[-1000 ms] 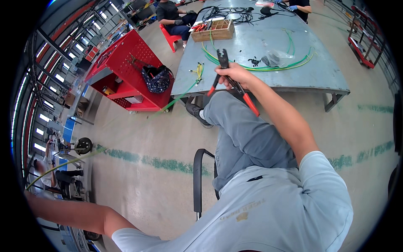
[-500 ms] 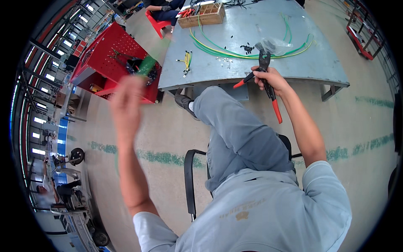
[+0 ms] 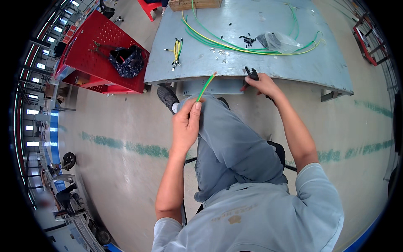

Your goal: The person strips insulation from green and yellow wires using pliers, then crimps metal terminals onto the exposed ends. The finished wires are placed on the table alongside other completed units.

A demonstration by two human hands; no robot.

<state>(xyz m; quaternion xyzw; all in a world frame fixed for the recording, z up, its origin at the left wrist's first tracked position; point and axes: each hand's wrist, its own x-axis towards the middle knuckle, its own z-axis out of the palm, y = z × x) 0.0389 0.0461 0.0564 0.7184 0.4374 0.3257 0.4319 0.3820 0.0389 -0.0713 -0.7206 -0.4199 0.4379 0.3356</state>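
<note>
My left hand (image 3: pixel 187 124) is closed, pinching a short green-and-yellow wire (image 3: pixel 205 88) between thumb and fingers above my knee. The wire slants up to the right, and its tip looks stripped to copper. My right hand (image 3: pixel 268 86) grips crimping pliers (image 3: pixel 252 73) at the table's near edge. Their black head points up and left; most of the handles is hidden by the hand. Ahead on the table lie loose metal terminals (image 3: pixel 221 54), small black sleeves (image 3: pixel 247 40) and a bunch of short green-and-yellow wires (image 3: pixel 176 53) with fitted ends.
Long green and yellow wires (image 3: pixel 235 48) curve across the grey metal table (image 3: pixel 310 69). A clear plastic bag (image 3: pixel 282 43) lies on them. At the far edge stands a wooden box (image 3: pixel 195 4). A red perforated cabinet (image 3: pixel 90 46) with a dark patterned bag (image 3: pixel 126 61) stands left.
My left hand, blurred before, has swung right to the middle, and the wire in it now shows clearly. The pliers have turned and come lower; their spread red handles are now mostly hidden.
</note>
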